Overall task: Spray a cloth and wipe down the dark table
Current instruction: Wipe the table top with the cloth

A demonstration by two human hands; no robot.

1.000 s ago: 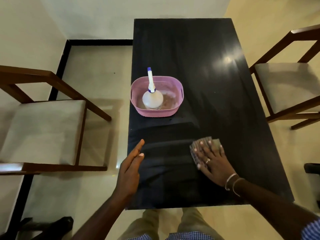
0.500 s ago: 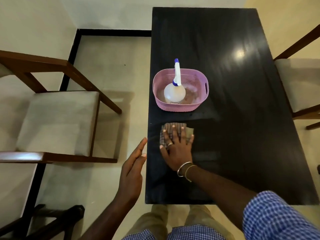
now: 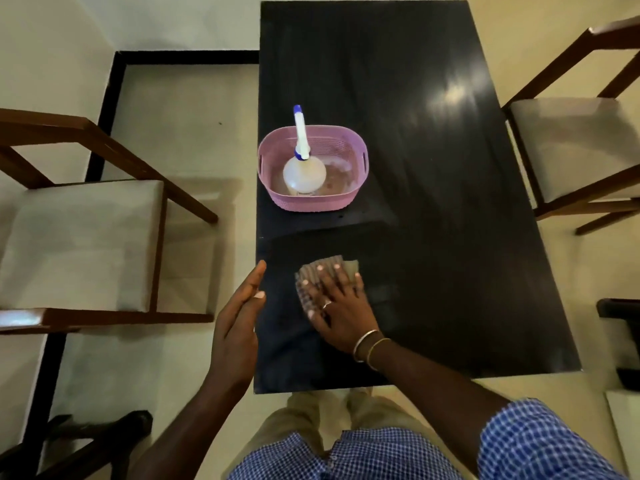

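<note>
The dark table (image 3: 433,220) runs away from me, glossy and long. My right hand (image 3: 337,303) presses flat, fingers straight and spread, on a folded checked cloth (image 3: 306,289) near the table's left front part. My left hand (image 3: 239,327) hovers with straight fingers at the table's left edge, holding nothing. A white spray bottle (image 3: 304,171) with a blue-tipped nozzle stands in a pink basket (image 3: 349,195) on the table just beyond the cloth.
A wooden chair with a pale cushion (image 3: 79,244) stands left of the table. Another chair (image 3: 575,147) stands to its right. A black floor border (image 3: 114,84) runs along the left. Dark chair legs (image 3: 93,441) show at bottom left.
My right hand slid the cloth from the table's right-middle to the left front part, then a little toward me. The left hand stayed at the table's left edge.
</note>
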